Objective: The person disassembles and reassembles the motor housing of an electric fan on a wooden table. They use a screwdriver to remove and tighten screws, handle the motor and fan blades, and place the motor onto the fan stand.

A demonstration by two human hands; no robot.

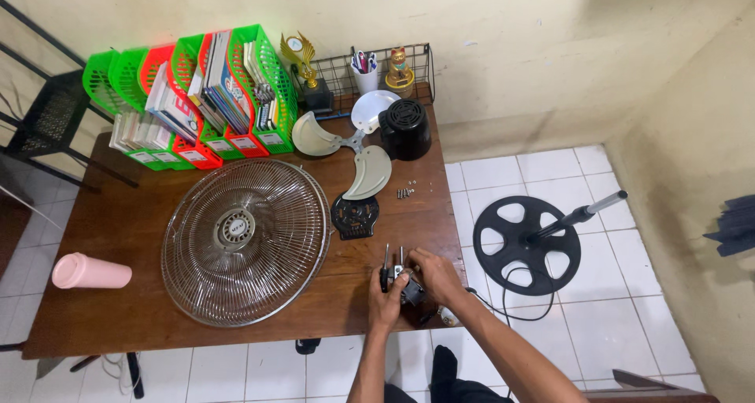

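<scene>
You're working on the bare fan motor [403, 283] at the table's [118, 238] lower-right edge, both hands gripping it: left hand [384, 302] fingers closed on its side, right hand [435, 276] clamping the top. Next move likely needs one hand freed for the screws [405, 191] just above centre, the other steadying the motor.

Both hands, left hand [384, 297] and right hand [435, 276], gripping small fan motor [407, 287] at lower centre, wire fan grille [244, 240] left on wooden surface [118, 230], fan blade [346, 143] above

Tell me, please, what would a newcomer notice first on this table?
Probably the round wire fan grille lying flat mid-table, with the three-bladed propeller behind it beside a black motor cover. At the near edge, the left hand and right hand grip a small motor part.
</scene>
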